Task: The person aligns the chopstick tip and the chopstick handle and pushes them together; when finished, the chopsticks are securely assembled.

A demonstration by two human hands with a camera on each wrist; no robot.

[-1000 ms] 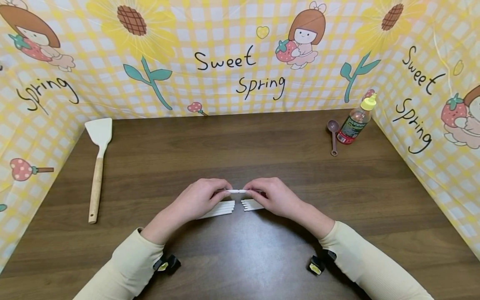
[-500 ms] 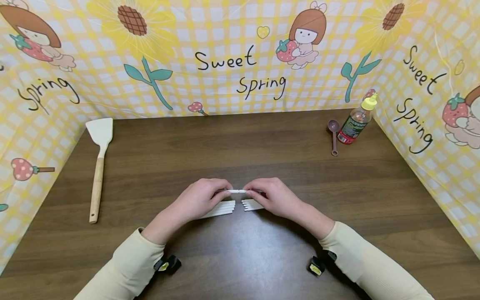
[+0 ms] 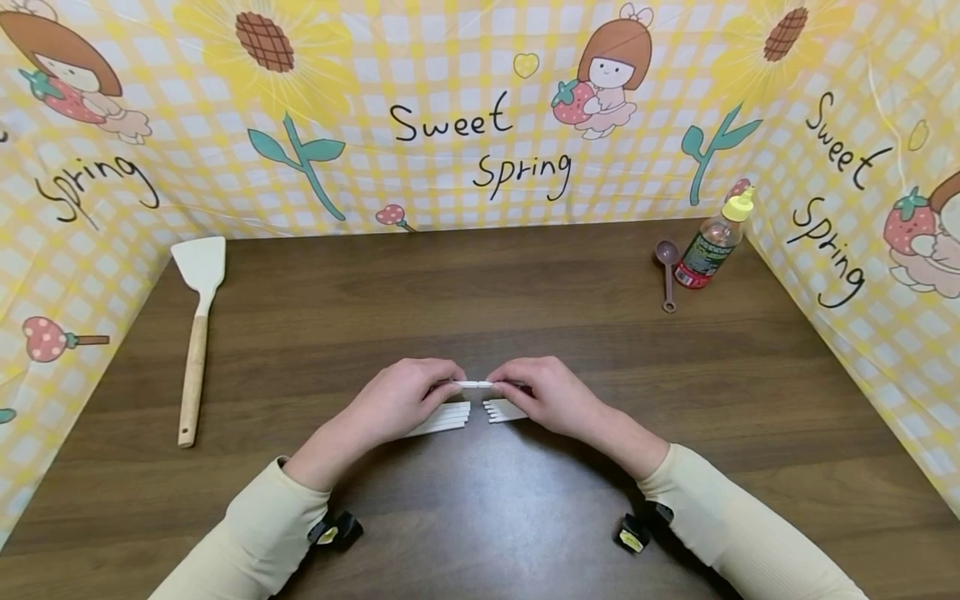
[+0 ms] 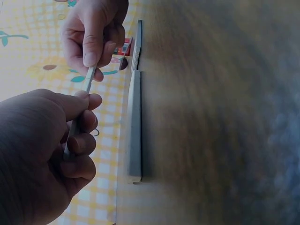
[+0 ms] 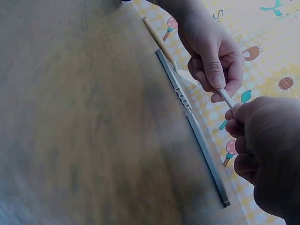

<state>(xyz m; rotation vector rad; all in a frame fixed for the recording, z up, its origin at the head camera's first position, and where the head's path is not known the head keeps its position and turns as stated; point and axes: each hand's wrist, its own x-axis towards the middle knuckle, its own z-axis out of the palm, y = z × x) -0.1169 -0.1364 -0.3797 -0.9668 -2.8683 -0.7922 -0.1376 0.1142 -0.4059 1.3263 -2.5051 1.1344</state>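
Observation:
A slim white stick [image 3: 477, 384] spans the gap between my hands, with a small seam midway along its visible stretch. My left hand [image 3: 408, 398] pinches one end between thumb and fingers; in the left wrist view its other fingers curl round the stick [image 4: 89, 82]. The opposite end is pinched by my right hand [image 3: 558, 396]. Just in front, two flat rows of similar white sticks lie on the table, a left row [image 3: 444, 418] and a right row [image 3: 504, 410], their inner ends facing across a narrow gap. My hands partly cover both rows in the head view.
A white spatula [image 3: 197, 333] with a wooden handle lies at the left. At the back right a squeeze bottle [image 3: 707, 246] with a yellow cap stands next to a brown measuring spoon [image 3: 667, 271]. Yellow checked cloth [image 3: 450, 192] walls the brown table [image 3: 480, 517] behind and on both sides.

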